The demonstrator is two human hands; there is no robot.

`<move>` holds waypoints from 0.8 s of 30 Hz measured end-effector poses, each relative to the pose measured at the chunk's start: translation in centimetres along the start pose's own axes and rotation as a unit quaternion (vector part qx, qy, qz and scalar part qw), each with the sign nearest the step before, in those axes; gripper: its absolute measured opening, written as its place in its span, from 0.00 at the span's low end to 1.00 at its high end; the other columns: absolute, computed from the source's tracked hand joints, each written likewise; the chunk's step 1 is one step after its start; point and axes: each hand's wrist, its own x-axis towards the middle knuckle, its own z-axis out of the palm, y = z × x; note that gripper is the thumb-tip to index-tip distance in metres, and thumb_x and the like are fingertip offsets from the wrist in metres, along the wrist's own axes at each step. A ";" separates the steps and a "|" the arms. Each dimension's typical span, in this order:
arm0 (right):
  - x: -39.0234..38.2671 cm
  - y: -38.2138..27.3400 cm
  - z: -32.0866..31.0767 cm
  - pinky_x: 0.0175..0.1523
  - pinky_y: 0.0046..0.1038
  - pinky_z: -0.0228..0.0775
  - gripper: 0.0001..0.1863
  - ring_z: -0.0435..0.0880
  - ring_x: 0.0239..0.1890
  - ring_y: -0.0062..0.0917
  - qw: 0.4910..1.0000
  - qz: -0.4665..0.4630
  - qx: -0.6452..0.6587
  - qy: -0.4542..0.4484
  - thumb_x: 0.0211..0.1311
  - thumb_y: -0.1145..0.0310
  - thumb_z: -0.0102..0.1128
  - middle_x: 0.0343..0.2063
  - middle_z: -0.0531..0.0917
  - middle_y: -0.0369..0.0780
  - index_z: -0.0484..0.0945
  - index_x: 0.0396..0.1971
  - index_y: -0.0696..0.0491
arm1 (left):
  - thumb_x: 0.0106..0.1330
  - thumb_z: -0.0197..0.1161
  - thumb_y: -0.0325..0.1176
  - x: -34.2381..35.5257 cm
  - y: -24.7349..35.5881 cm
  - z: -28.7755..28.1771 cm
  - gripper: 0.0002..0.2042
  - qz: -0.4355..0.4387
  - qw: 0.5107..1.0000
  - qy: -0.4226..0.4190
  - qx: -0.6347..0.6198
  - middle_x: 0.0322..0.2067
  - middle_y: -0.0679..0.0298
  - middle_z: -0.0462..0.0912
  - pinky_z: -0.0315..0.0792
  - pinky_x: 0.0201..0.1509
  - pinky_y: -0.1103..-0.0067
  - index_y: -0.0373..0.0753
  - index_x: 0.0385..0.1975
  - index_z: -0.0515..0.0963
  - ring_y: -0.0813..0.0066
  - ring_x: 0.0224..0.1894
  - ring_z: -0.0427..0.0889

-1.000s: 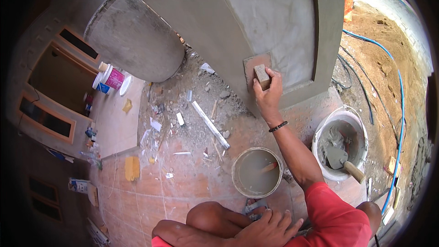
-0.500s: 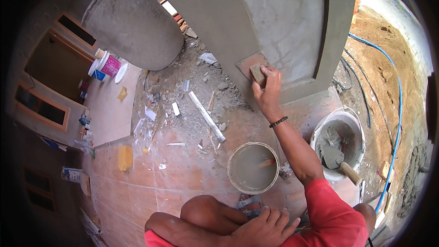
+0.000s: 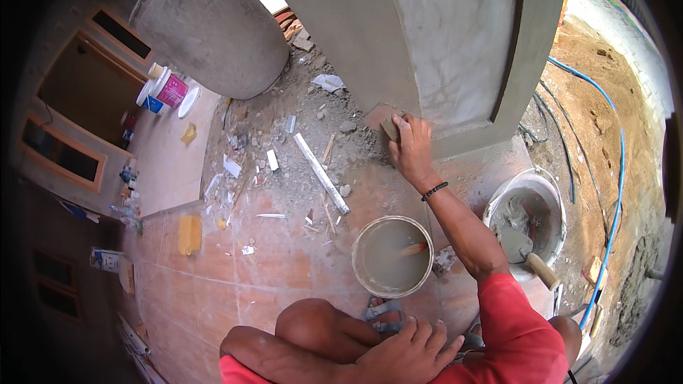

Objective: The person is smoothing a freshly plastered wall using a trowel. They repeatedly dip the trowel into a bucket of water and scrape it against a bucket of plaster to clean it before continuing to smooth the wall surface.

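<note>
My right hand (image 3: 413,148) grips the block handle of a plastering float (image 3: 389,128). The float's flat plate lies against the lower part of a grey plastered pillar (image 3: 341,21), by its left corner. Part of the plate is hidden behind my fingers. My left hand (image 3: 413,353) rests over my bent legs, fingers apart and holding nothing. Between my feet and the pillar stands a bucket of cloudy water (image 3: 393,256) with a reddish-tipped handle sticking out. To the right, a white bucket (image 3: 562,206) contains wet mortar and a trowel (image 3: 541,267) with a wooden handle.
A white strip (image 3: 320,173) and broken scraps litter the floor at left of the pillar. Farther left lie a yellow sponge-like block (image 3: 189,235) and paint pails (image 3: 169,89). A large grey cylinder (image 3: 213,28) stands behind. On the right, a blue hose (image 3: 620,149) crosses sand.
My right hand has moved the float slightly down and left on the pillar, and the float is turned more edge-on. My left hand stays in place. The view has shifted slightly.
</note>
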 end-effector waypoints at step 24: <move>4.5 -2.9 -3.8 0.55 0.44 0.64 0.35 0.74 0.52 0.41 0.998 -0.025 -0.019 0.062 0.46 0.80 0.67 0.50 0.76 0.46 0.74 0.61 0.53 | 0.71 0.48 0.39 -1.2 -0.9 -0.2 0.24 0.018 0.999 -0.008 0.046 0.49 0.43 0.81 0.70 0.52 0.60 0.33 0.61 0.76 0.51 0.46 0.80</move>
